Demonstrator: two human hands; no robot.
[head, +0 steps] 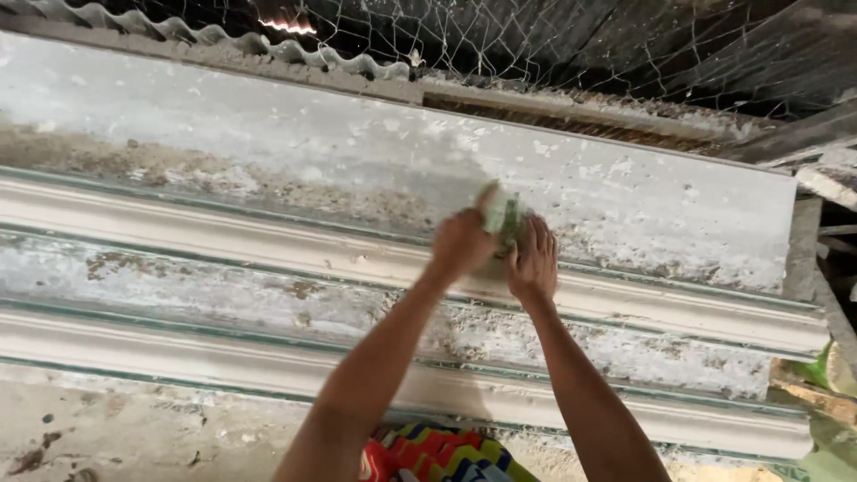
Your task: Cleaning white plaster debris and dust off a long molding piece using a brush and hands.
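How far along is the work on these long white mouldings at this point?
Already done, apparently: two long white mouldings lie cast and smooth on the bench. In hand: the left hand and right hand press a greenish wad against the splattered back board. Left: crusty residue along that board and between the mouldings.

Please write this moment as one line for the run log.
left hand: holds greenish pad | right hand: on same pad | pad: pressed on long white moulding | image: hands blurred

arms: both bare to the elbow, no sleeves | garment (437, 455): bright red, yellow, green, blue patterned cloth at 6 o'clock
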